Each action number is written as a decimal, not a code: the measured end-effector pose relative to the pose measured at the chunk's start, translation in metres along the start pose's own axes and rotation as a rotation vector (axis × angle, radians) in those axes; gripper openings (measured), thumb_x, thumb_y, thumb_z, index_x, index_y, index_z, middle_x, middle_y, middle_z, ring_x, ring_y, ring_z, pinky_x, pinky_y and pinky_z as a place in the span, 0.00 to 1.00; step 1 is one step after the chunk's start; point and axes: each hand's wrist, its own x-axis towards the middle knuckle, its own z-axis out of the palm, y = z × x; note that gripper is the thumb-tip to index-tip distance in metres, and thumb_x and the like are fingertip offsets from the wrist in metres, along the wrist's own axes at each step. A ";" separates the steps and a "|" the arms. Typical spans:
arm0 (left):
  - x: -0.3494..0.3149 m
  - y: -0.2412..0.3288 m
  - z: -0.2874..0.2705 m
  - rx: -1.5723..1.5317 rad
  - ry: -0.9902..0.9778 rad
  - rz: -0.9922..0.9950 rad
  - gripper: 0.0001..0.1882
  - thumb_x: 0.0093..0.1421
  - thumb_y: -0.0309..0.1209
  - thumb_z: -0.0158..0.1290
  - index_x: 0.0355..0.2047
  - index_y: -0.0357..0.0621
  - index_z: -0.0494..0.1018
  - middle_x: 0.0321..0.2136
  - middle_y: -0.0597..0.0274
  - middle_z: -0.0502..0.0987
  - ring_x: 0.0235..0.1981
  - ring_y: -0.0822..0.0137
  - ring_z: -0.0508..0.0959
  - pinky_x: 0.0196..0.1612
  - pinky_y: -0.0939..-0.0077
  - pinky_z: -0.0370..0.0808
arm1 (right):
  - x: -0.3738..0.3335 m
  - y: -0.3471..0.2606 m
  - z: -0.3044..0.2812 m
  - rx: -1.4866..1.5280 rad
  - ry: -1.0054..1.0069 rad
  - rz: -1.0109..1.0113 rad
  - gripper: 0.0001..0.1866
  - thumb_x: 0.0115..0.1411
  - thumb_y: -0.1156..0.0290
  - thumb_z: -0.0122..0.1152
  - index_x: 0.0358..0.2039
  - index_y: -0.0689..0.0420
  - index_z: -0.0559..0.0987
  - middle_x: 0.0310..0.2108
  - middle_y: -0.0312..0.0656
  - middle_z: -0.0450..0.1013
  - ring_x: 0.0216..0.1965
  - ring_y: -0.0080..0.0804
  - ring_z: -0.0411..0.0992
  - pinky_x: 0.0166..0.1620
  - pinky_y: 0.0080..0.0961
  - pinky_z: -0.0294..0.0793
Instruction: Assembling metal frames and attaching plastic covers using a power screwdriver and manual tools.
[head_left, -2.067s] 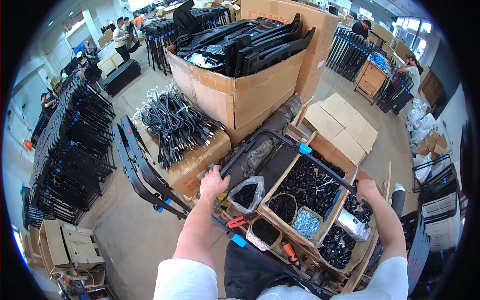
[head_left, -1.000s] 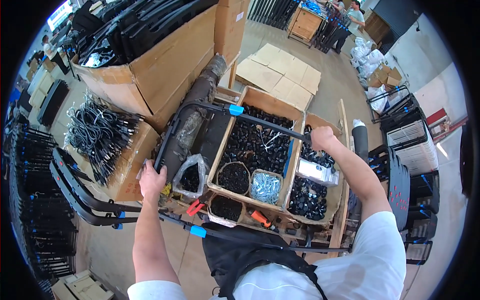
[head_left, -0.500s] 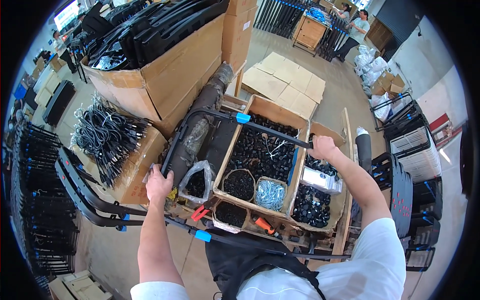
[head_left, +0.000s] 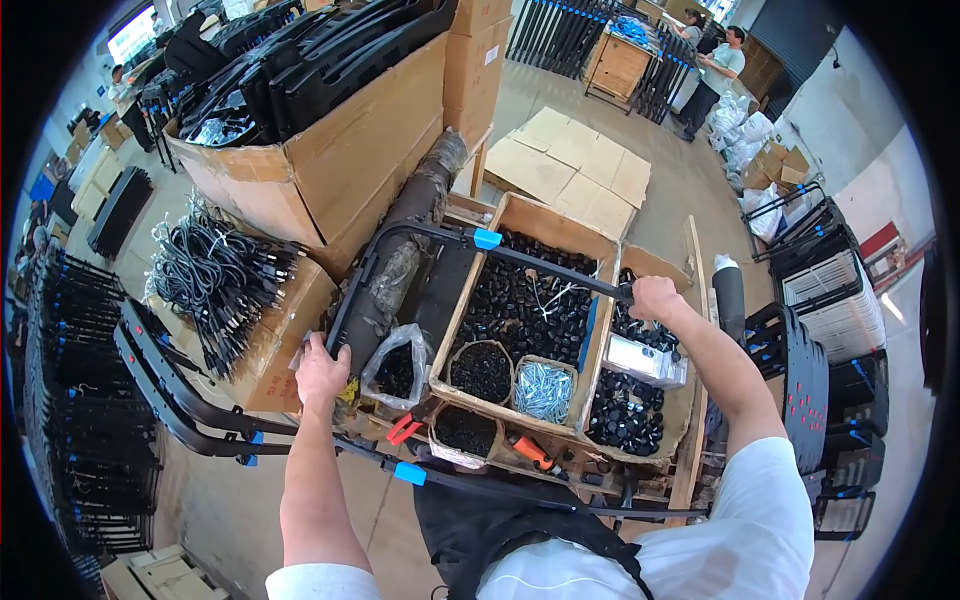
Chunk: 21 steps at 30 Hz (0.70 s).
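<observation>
A black tubular metal frame lies across the bench in front of me, with a blue sleeve on its far tube and another blue sleeve on its near tube. My left hand is closed round the frame's left side. At the right end of the far tube, my right hand is closed in a fist; its fingers hide that tip, and a small part inside them cannot be made out. Below the far tube stands a wooden tray of black plastic caps.
Small tubs hold silver screws and dark screws. Red-handled pliers and an orange tool lie at the near edge. Bundled black cables and a tall carton stand left; more frames lean there. People stand far off.
My right hand has shifted very slightly right, its fingers more closed at the tube's end. My left hand and the frame have hardly moved.
</observation>
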 end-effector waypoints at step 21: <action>0.000 -0.006 0.001 -0.026 -0.001 0.023 0.33 0.62 0.49 0.59 0.61 0.44 0.67 0.57 0.46 0.76 0.59 0.44 0.75 0.60 0.49 0.74 | 0.001 0.000 0.008 -0.032 0.131 -0.180 0.27 0.70 0.48 0.51 0.43 0.64 0.80 0.37 0.54 0.83 0.43 0.52 0.83 0.48 0.48 0.81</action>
